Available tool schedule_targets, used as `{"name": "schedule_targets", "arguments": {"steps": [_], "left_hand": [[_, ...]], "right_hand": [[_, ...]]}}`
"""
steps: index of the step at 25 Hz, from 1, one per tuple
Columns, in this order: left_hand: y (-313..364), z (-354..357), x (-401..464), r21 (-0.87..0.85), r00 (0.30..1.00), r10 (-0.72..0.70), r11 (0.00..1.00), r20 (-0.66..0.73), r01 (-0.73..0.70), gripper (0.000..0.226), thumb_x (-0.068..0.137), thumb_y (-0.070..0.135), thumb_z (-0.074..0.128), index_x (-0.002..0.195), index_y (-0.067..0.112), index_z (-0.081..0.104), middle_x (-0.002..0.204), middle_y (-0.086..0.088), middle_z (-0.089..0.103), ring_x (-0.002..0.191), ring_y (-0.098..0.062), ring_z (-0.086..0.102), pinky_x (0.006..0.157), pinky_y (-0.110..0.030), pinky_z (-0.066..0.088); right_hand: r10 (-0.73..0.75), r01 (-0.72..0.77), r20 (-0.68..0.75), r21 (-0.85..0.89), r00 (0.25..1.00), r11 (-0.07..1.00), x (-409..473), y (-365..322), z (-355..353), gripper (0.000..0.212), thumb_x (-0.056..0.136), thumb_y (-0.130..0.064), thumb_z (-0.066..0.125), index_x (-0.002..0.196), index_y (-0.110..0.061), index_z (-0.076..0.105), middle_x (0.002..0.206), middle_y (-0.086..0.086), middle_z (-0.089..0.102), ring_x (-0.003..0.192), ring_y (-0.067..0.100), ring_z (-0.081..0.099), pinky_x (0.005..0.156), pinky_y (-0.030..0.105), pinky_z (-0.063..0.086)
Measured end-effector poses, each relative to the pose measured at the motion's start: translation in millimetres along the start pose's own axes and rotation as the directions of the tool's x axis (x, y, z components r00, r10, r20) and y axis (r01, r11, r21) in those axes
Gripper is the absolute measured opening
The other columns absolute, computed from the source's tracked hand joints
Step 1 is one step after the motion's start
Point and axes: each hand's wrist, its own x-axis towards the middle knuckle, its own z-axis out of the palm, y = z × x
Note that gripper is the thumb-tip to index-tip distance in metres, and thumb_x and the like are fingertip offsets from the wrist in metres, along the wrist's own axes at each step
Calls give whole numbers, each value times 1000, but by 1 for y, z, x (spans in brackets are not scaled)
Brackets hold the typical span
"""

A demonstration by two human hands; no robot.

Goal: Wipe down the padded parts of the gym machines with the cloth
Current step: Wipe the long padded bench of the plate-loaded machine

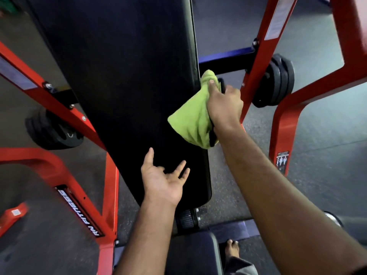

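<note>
Left hand [162, 181] nearest the lens, palm up, fingers spread, holding nothing, over the near end of the black bench pad [127, 80]. Green cloth [190, 120] bunched in the closed right hand [224, 104], pressed against the pad's right edge. Red frame [286, 124] flanks the pad; weight plates [278, 82] beyond its right side.

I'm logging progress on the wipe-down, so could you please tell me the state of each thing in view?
Green cloth: bunched, pressed against the pad's right edge.
Right hand: closed on the cloth.
Left hand: open, palm up, holding nothing.
Black back pad: inclined.
Weight plates: loaded on the red frame.
</note>
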Motion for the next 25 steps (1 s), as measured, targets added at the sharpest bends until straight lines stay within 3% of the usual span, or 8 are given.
{"name": "schedule_targets", "arguments": {"steps": [2, 5, 7, 12, 16, 19, 22, 25], "left_hand": [[0, 3, 0, -22, 1000, -1, 1000, 0, 1, 102, 92, 51, 60, 160, 9, -3, 161, -21, 22, 134, -49, 46, 116, -59, 31], [-1, -1, 1, 4, 1000, 2, 1000, 16, -2, 96, 93, 52, 58, 160, 8, 7, 144, -20, 44, 128, -47, 51, 115, -59, 33], [0, -6, 1, 10, 1000, 3, 1000, 31, -3, 97, 93, 51, 58, 160, 7, 3, 156, -21, 32, 131, -47, 50, 115, -58, 33], [2, 4, 1, -34, 1000, 5, 999, 13, -4, 103, 93, 50, 60, 159, 7, -7, 165, -22, 10, 132, -52, 47, 118, -54, 31], [11, 5, 3, -47, 999, -39, 998, 7, 39, 109, 90, 53, 62, 158, 5, -10, 165, -25, 3, 134, -58, 40, 119, -56, 29], [25, 21, -2, -69, 997, -72, 995, 25, 73, 109, 88, 54, 63, 160, 7, -3, 165, -29, 4, 145, -58, 21, 121, -62, 20], [38, 52, -15, -28, 998, -47, 998, 33, 48, 94, 88, 56, 61, 158, 8, 19, 161, -30, 17, 147, -55, 15, 118, -67, 19], [52, 76, -32, 29, 1000, -6, 1000, 8, 5, 85, 93, 50, 60, 156, 8, 22, 158, -33, 21, 139, -57, 33, 113, -64, 32]], "right_hand": [[-177, 177, -77, 0, 981, 984, -17, 21, 3, 38, 100, -46, 50, 110, -14, 68, 109, 10, 70, 106, 30, 63, 85, 28, 41], [82, -82, 20, -17, 996, 996, -37, 55, 3, 47, 99, -50, 47, 116, -11, 66, 113, 17, 69, 110, 37, 62, 87, 35, 45], [178, -174, 37, -89, 983, 981, -8, 27, 3, 54, 98, -51, 49, 124, -5, 60, 127, 22, 62, 121, 39, 56, 96, 37, 44], [-138, 141, -92, 36, 986, 989, -18, -6, 4, 41, 101, -48, 47, 118, -17, 68, 115, 11, 69, 111, 31, 62, 97, 37, 48], [177, -176, 18, -66, 984, 982, -22, 5, -3, 51, 101, -47, 47, 126, -5, 58, 130, 20, 59, 122, 38, 54, 98, 36, 43], [-1, 2, -18, 44, 1000, 999, -2, -52, -3, 44, 97, -50, 50, 125, -19, 63, 126, 12, 64, 119, 34, 58, 102, 39, 46], [-185, 192, -109, 56, 977, 980, -23, -39, 5, 36, 99, -49, 49, 116, -22, 67, 111, 6, 72, 105, 29, 65, 89, 33, 49], [25, -24, -56, 24, 998, 999, -35, -14, 0, 41, 102, -47, 45, 126, -18, 62, 121, 11, 67, 114, 32, 61, 85, 29, 42]]}}
